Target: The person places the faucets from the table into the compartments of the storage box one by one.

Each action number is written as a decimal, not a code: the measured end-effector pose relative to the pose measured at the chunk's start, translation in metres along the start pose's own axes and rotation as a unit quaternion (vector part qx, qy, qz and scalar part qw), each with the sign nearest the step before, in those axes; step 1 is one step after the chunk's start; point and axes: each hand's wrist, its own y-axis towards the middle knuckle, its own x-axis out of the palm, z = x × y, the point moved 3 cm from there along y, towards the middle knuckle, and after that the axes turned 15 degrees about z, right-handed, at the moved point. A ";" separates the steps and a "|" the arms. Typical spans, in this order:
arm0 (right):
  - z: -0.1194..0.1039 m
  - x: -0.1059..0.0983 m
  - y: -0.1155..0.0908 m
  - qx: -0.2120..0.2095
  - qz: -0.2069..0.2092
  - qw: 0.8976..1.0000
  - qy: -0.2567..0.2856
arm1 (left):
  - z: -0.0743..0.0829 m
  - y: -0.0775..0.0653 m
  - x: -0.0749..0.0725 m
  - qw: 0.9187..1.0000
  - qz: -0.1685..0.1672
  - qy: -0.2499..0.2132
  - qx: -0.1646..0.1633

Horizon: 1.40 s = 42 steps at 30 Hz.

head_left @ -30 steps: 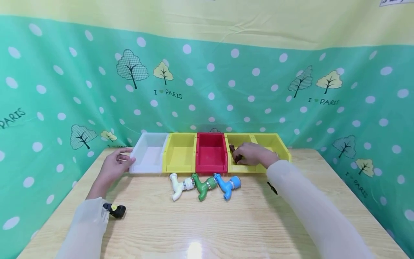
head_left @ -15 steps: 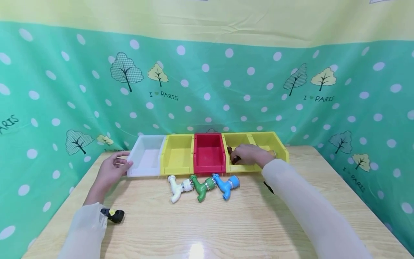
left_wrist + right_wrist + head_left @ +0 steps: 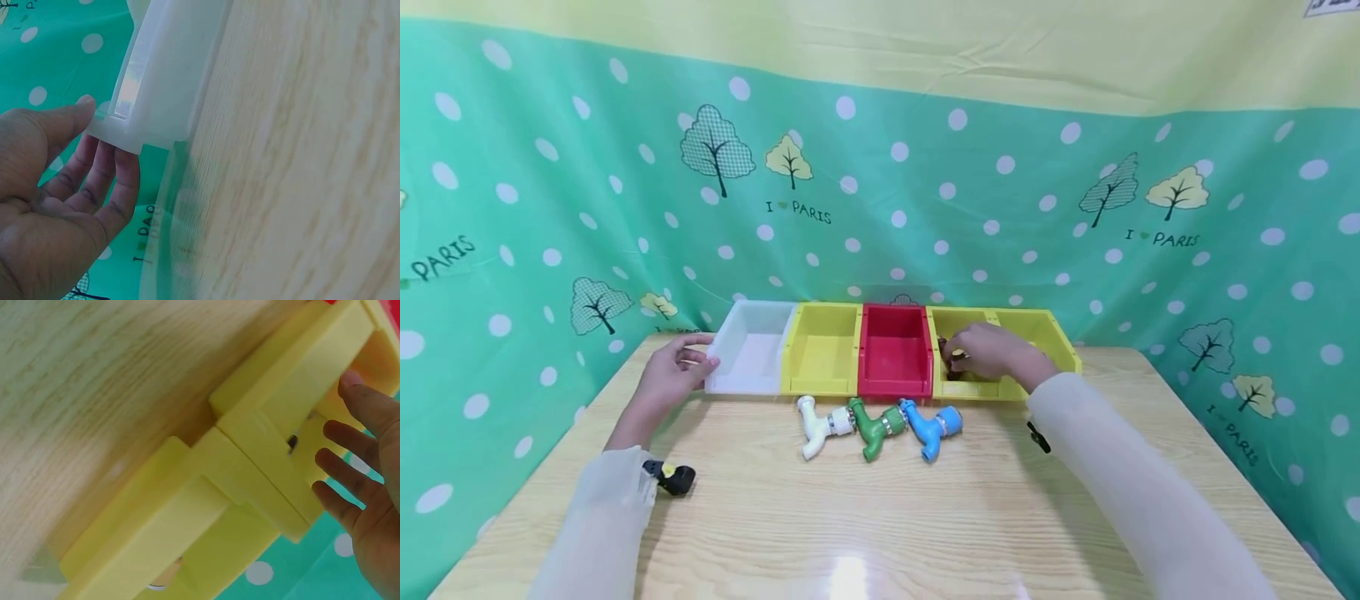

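Observation:
In the head view my left hand is at the left end of the row, holding the rim of the white bin. The left wrist view has its thumb and fingers about the corner of that bin. My right hand reaches into the yellow bin right of the red one, over a dark brown tap, mostly hidden. Seen from the right wrist, that hand has its fingers spread and extended; a small dark part shows inside the bin.
A white tap, a green tap and a blue tap lie side by side in front of the bins. Another yellow bin and the red bin stand mid-row. A yellow bin ends the row at right.
The right hand stays in the yellow bin; less of the brown tap shows beneath it now. The left hand keeps its place at the white bin. The head view shifts slightly.

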 end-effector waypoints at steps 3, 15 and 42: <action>-0.002 -0.006 -0.003 0.003 0.017 1.000 0.000 | 0.002 0.001 -0.001 1.000 -0.004 0.001 0.006; -0.022 -0.024 -0.022 -0.052 0.096 0.993 -0.052 | 0.007 0.008 0.001 1.000 -0.007 -0.007 0.009; -0.083 0.017 -0.061 -0.202 0.054 0.973 -0.092 | -0.002 0.002 0.000 1.000 -0.005 -0.016 -0.006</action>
